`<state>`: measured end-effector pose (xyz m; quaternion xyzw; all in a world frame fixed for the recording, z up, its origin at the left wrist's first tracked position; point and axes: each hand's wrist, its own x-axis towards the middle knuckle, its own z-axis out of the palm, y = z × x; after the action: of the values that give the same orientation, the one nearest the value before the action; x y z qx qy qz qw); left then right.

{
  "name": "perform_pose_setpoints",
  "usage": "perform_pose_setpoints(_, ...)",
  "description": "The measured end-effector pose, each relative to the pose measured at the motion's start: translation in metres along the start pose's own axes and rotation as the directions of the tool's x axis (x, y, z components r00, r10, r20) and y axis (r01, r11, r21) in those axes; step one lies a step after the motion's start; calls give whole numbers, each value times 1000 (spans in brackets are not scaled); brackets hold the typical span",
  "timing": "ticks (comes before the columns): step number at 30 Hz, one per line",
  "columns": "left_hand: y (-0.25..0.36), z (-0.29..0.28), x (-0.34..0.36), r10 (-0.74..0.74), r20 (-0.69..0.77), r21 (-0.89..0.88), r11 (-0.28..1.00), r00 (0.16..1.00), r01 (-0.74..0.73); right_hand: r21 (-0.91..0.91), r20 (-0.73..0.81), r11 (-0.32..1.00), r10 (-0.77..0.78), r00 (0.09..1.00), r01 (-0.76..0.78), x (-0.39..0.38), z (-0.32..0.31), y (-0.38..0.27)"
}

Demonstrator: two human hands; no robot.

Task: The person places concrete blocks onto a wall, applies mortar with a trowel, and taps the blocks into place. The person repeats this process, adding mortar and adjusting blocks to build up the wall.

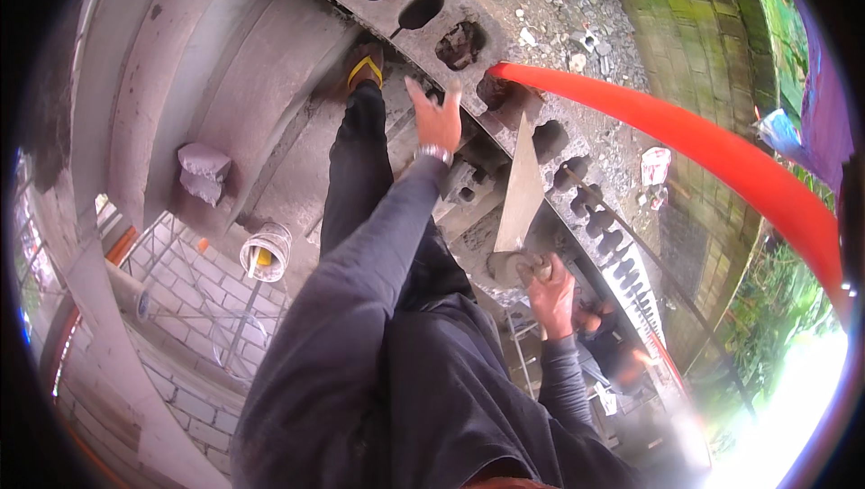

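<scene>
The person's left grip (436, 120) is spread wide with nothing in it, near the hollow block wall (419, 43). The right grip (551, 298) is curled around the flat trowel (520, 187), beside the wall. Loose fingers could drop it; rough blocks could scrape skin.

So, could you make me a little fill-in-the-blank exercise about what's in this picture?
1. The tool with a flat, tapering blade is held in the person's ____ hand.
2. A wristband circles the wrist of the ____ one, the hand nearer the sandal.
3. The long strip curving from the hollow blocks toward the right edge is ____.
4. The strap of the sandal is ____.

Missing words: right; left; red; yellow.
</scene>
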<state>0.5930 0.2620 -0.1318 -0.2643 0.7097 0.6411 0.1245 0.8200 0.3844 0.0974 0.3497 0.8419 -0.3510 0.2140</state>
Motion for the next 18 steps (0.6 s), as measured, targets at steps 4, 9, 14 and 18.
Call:
perform_pose_setpoints(4,-12,14,51,148,-7,196,970,989,-143,-59,48,974,224,973,-221,-43,37,94)
perform_pose_setpoints(9,-10,-36,65,101,-15,442,893,995,-84,-332,194,883,-280,940,331,-85,71,196)
perform_pose_setpoints(14,2,-187,86,532,382,686,385,756,-618,-61,507,897,406,760,-439,-143,92,261)
perform_pose_setpoints(18,-3,-380,77,526,447,823,76,724,-563,-432,561,884,419,714,-179,-161,138,355)
